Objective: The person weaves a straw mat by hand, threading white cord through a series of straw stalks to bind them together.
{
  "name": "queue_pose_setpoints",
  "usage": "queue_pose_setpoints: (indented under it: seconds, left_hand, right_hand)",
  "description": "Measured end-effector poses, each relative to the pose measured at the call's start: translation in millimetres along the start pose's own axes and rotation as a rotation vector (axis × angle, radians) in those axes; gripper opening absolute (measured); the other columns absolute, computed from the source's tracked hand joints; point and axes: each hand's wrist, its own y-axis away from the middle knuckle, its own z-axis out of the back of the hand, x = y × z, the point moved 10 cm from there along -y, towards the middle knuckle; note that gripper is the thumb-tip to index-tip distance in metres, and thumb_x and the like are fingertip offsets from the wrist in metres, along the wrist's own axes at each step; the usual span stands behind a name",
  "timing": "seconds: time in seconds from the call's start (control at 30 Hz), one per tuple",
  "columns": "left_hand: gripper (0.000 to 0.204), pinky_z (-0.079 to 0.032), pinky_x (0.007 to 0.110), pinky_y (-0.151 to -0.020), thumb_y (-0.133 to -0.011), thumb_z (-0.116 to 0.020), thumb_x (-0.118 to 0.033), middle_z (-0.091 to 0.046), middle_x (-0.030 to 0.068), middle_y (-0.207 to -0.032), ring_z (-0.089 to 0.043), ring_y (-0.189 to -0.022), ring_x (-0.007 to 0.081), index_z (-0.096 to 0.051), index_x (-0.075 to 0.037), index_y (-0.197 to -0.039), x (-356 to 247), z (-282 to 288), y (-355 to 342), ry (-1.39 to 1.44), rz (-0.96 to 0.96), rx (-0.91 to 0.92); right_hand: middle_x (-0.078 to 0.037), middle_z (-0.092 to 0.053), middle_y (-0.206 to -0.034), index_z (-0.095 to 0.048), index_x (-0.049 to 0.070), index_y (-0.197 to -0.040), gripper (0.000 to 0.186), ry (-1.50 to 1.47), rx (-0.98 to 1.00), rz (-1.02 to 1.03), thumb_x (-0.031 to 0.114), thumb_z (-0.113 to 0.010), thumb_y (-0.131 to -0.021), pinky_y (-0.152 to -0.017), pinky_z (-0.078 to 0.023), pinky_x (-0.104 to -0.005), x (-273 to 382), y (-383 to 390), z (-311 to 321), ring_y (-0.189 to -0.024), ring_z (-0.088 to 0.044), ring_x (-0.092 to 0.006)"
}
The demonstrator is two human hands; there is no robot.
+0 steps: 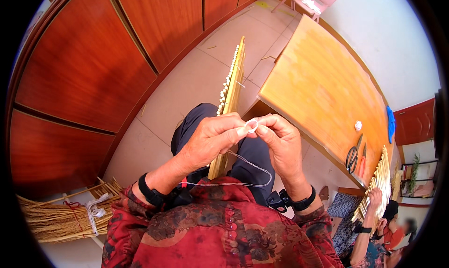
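My left hand (211, 139) and my right hand (280, 141) meet in front of me, and their fingertips pinch a small white loop of thread (251, 124) between them. A thin white thread (248, 167) hangs from it and curves down toward my red patterned shirt. Under my hands a long flat mat of bound straw stalks (232, 88) lies over my lap and stretches away across the floor, with a row of white knots along its left edge.
A wooden table (322, 95) stands to my right with scissors (354, 156), a white thread ball (358, 125) and a blue cloth (391, 123). A tied straw bundle (61, 216) lies at lower left. Another person (374, 230) at lower right holds a similar straw mat. Wooden cabinets (93, 66) line the left.
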Motion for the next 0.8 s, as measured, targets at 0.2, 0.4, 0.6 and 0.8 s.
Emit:
queue_pose_setpoints:
  seconds: [0.2, 0.4, 0.6, 0.8]
  left_hand:
    - [0.022, -0.038, 0.023, -0.058, -0.088, -0.054, -0.017, -0.050, 0.0024, -0.070, -0.047, -0.064, 0.0085, -0.063, 0.003, -0.089, -2, -4, -4, -0.264, -0.077, 0.130]
    - [0.014, -0.037, 0.021, -0.057, -0.085, -0.058, -0.014, -0.050, -0.0007, -0.070, -0.046, -0.065, 0.0056, -0.067, -0.003, -0.087, 7, 1, -3, -0.305, 0.029, 0.069]
    - [0.014, -0.035, 0.021, -0.054, -0.084, -0.059, -0.015, -0.049, -0.0012, -0.072, -0.045, -0.064, 0.0036, -0.066, -0.002, -0.082, 20, 11, -2, -0.132, 0.034, -0.049]
    - [0.014, -0.033, 0.019, -0.048, -0.085, -0.058, -0.012, -0.048, -0.0020, -0.074, -0.043, -0.058, 0.0024, -0.064, -0.001, -0.082, 16, 12, 0, -0.092, 0.039, -0.075]
  right_hand:
    - [-0.003, -0.059, -0.081, -0.058, 0.000, -0.090, 0.011, 0.035, 0.129, -0.092, 0.010, -0.057, -0.087, -0.070, -0.045, -0.0219, -13, -6, -1, -0.077, -0.055, -0.0086]
    - [-0.002, -0.059, -0.079, -0.057, 0.000, -0.090, 0.010, 0.129, 0.143, -0.169, 0.009, -0.057, -0.086, -0.067, -0.045, -0.0216, -18, -8, -6, -0.074, -0.055, -0.0085]
    - [-0.005, -0.058, -0.087, -0.056, 0.000, -0.095, 0.013, 0.113, -0.092, -0.045, 0.010, -0.056, -0.087, -0.068, -0.048, -0.0227, 0, -9, 8, -0.075, -0.058, -0.0095]
    - [-0.003, -0.055, -0.083, -0.059, 0.002, -0.092, 0.020, 0.447, -0.034, 0.231, -0.001, -0.067, -0.074, -0.062, -0.043, -0.0214, 26, 0, -6, -0.069, -0.053, -0.0089]
